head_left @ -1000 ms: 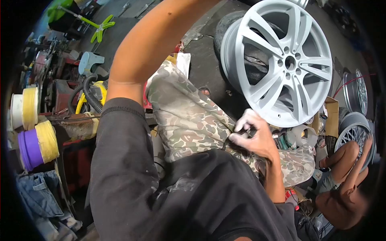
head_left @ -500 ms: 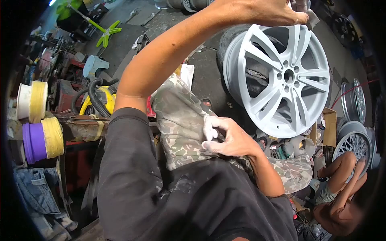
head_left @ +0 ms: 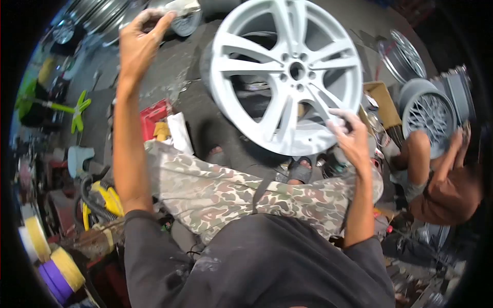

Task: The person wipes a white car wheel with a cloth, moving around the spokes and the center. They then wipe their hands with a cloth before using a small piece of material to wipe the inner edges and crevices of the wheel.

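Raised at the upper left, my left hand (head_left: 141,43) has thumb and fingers brought together at a small pale, flat piece (head_left: 181,6), blurred at the fingertips. My right hand (head_left: 352,138), fingers bent but apart and dusted white, is at the lower right rim of a large light-grey alloy wheel (head_left: 323,64). Its fingertips overlap the rim in this view. The wheel tilts toward me, with double spokes and bolt holes round an open centre. My camouflage-clad legs (head_left: 231,187) are just below it.
A crouching person (head_left: 444,197) at the right touches a mesh-spoked wheel (head_left: 429,113). Another wheel (head_left: 403,56) leans behind, and a cardboard box (head_left: 382,105) stands between. At the left are a red box (head_left: 153,117), a blue stool (head_left: 79,160) and tape rolls (head_left: 60,274).
My left hand has swung from above the wheel to the upper left. My right hand has moved from my lap to the rim, its fingers spreading. The view has turned.
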`<state>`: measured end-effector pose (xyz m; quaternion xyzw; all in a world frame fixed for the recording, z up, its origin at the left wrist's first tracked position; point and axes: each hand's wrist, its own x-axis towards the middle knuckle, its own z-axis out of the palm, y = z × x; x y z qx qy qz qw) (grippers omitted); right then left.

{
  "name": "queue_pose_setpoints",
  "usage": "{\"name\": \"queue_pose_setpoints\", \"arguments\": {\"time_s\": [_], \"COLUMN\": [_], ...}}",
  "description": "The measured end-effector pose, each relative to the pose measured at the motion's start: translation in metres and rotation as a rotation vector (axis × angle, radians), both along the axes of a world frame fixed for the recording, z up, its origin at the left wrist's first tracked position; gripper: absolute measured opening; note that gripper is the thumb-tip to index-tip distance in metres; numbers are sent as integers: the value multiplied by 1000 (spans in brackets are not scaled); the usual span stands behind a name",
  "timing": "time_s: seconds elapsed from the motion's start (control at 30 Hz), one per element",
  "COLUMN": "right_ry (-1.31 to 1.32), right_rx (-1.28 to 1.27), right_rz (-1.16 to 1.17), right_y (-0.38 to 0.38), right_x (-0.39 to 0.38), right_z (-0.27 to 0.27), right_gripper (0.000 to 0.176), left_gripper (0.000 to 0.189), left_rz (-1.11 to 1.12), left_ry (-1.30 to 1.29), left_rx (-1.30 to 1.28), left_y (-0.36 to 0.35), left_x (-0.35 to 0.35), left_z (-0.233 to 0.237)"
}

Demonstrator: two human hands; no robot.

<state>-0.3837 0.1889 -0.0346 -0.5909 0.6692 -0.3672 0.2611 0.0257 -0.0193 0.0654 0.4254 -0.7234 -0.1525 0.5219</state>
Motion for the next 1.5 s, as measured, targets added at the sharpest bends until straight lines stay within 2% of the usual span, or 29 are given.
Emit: {"name": "queue_pose_setpoints", "arguments": {"time_s": [0.03, 0.07, 0.13, 0.2, 0.27, 0.33, 0.4, 0.47, 0.5, 0.57, 0.6, 0.67, 0.7, 0.8, 0.83, 0.87, 0.93, 0.97, 1.13, 1.2, 1.23, 1.3, 1.4, 1.47, 1.5], "right_ry": [127, 73, -35, -209, -301, -219, -82, 55, 56, 328, 330, -194, -185, -640, -560, -547, -214, -110, -57, -116, -87, -46, -5, -62, -181], "right_rx": [11, 60, -1, 146, 128, 242, 420, 548, 552, 491, 496, 956, 966, 1041, 928, 930, 590, 538, 366, 162, 40, -159, -190, -218, -174], "right_rz": [41, 108, 356, 558, 722, 740, 678, 637, 647, 512, 533, 510, 525, 569, 572, 566, 798, 914, 864, 828, 861, 861, 874, 852, 775], "right_y": [-3, -4, -11, -12, -20, -40, -63, -77, -76, -77, -78, -85, -88, -93, -91, -92, -98, -102, -94, -92, -92, -92, -91, -84, -80], "right_x": [-6, 16, 65, 132, 195, 251, 302, 347, 359, 378, 386, 404, 413, 434, 432, 424, 405, 395, 354, 340, 332, 320, 298, 293, 293], "right_z": [-5, 10, 5, -7, -42, -89, -159, -273, -292, -309, -313, -309, -311, -330, -331, -332, -325, -313, -211, -182, -179, -165, -134, -122, -116], "right_gripper": [31, 31, 29, 25, 24, 28, 38, 66, 66, 95, 95, 105, 105, 55, 32, 32, 41, 44, 45, 38, 30, 12, 14, 15, 14], "left_gripper": [19, 19, 19, 19, 20, 19, 18, 17, 17, 14, 14, 12, 12, 13, 13, 13, 14, 15, 18, 19, 16, 17, 22, 21, 21], "left_rz": [17, 28, 171, 205, 260, 283, 322, 361, 355, 349, 369, 293, 287, 299, 303, 307, 322, 313, 281, 342, 356, 367, 377, 398, 396], "left_ry": [53, 105, 114, 67, 0, 6, 5, 11, 55, 141, 141, 125, 102, 93, 76, 62, 72, 84, 129, 111, 90, 91, 83, -32, -30], "left_rx": [4, 9, 78, 115, 141, 107, 102, 96, 111, 146, 153, 68, 73, 132, 113, 86, 100, 116, 124, 192, 88, 89, 82, 29, 29], "left_y": [-8, -18, -25, -25, -16, -8, 3, 11, 15, 23, 23, 24, 26, 29, 29, 27, 24, 22, 22, 25, 19, 14, 5, 3, 1], "left_x": [9, 17, 20, 25, 35, 47, 63, 74, 78, 80, 80, 82, 81, 79, 80, 80, 85, 88, 89, 82, 82, 82, 84, 83, 81], "left_z": [-12, -26, -48, -68, -76, -83, -86, -88, -85, -76, -76, -75, -74, -70, -71, -72, -77, -79, -85, -74, -81, -89, -100, -100, -102]}}
